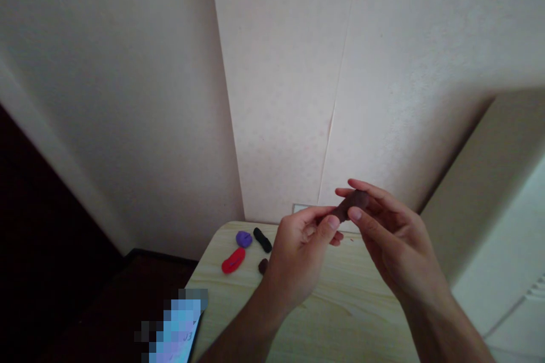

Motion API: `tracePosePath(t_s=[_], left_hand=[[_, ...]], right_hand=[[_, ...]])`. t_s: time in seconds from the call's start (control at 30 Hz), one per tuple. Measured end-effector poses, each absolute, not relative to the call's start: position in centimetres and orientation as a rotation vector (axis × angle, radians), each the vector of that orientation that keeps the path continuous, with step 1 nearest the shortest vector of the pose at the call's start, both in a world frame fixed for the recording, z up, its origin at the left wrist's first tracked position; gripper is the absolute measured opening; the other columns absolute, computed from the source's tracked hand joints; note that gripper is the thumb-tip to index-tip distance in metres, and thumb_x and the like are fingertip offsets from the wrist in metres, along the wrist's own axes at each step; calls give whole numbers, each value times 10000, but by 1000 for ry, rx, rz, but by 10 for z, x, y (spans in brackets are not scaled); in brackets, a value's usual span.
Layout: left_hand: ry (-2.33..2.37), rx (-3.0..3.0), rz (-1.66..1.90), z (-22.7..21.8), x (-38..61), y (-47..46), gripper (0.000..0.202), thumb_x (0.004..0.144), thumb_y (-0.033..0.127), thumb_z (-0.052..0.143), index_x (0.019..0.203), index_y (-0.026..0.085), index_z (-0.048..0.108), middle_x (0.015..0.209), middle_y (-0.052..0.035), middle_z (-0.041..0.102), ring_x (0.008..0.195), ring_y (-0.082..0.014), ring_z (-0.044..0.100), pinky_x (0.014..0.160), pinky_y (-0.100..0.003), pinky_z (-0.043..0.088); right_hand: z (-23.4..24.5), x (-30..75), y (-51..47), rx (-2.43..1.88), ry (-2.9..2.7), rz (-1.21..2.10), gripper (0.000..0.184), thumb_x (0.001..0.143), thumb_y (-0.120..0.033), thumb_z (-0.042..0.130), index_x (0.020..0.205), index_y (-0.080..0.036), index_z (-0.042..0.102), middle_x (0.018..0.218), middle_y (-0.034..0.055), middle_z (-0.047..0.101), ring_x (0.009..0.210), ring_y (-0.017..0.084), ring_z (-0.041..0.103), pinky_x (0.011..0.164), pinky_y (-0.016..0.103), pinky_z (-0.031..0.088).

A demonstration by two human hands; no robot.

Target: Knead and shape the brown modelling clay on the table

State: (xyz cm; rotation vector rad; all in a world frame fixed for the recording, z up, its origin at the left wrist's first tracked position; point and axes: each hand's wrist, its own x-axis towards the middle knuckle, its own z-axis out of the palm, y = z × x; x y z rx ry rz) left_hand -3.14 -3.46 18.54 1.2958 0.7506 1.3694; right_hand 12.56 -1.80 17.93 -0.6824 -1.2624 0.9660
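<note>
A dark brown piece of modelling clay (pixel 352 203), shaped like a short thick roll, is held up above the table between both hands. My left hand (pixel 304 249) pinches its lower left end between thumb and fingers. At the upper right end, my right hand (pixel 394 232) grips it with the thumb in front and the fingers behind. On the table to the left of my left hand lie a purple lump (pixel 244 239), a black roll (pixel 262 240) and a flattened red piece (pixel 233 261). A small brown lump (pixel 263 265) is partly hidden by my left wrist.
The pale wooden table (pixel 340 306) has a rounded far left corner close to the wall (pixel 281 96). A lit screen (pixel 179 329), partly blurred out, is at its left edge. At the right stands a white cabinet-like body (pixel 506 227).
</note>
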Motion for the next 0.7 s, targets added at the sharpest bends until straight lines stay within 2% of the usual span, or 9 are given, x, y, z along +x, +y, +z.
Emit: tracePosePath(t_s=[0.1, 0.2, 0.3, 0.4, 0.6, 0.7], left_hand=[[744, 1283, 1411, 187, -31, -36, 249, 876, 254, 754, 1094, 140, 797, 892, -70, 783, 799, -152, 685, 764, -255, 544], [743, 1256, 1472, 188, -30, -38, 216, 833, 193, 769, 1039, 155, 819, 820, -46, 769, 733, -136, 664, 711, -242, 538], [772, 1241, 1496, 189, -30, -40, 192, 821, 176, 763, 1001, 151, 824, 750, -33, 751, 673, -132, 651, 662, -241, 531], [820, 1267, 1478, 188, -30, -40, 195, 828, 200, 760, 1006, 143, 815, 777, -44, 762, 672, -146, 663, 660, -259, 536], [903, 1543, 1370, 185, -32, -39, 204, 932, 301, 683, 1078, 185, 764, 1035, -74, 783, 974, -227, 709, 860, -331, 534], [909, 1600, 1311, 184, -34, -39, 246, 965, 352, 647, 1128, 190, 736, 1069, -76, 767, 984, -219, 688, 861, -324, 516]], right_hand=[[178, 126, -18, -688, -1258, 943, 415, 838, -325, 852, 1238, -356, 749, 1218, 30, 772, 1054, 163, 729, 887, 255, 607], [179, 125, -19, -665, -1273, 936, 420, 840, -318, 849, 1245, -362, 749, 1202, 29, 780, 1046, 165, 736, 889, 263, 612], [180, 123, -20, -651, -1279, 922, 405, 843, -311, 844, 1235, -362, 754, 1192, 29, 781, 1012, 158, 736, 860, 261, 619], [180, 123, -19, -661, -1285, 893, 392, 845, -307, 841, 1225, -355, 756, 1182, 32, 778, 1009, 164, 729, 859, 277, 620], [180, 122, -17, -662, -1325, 848, 385, 859, -274, 822, 1230, -335, 741, 1168, 45, 781, 1019, 192, 734, 860, 330, 625], [181, 117, -18, -666, -1406, 805, 347, 851, -267, 825, 1186, -317, 753, 1150, 42, 790, 999, 202, 740, 897, 373, 619]])
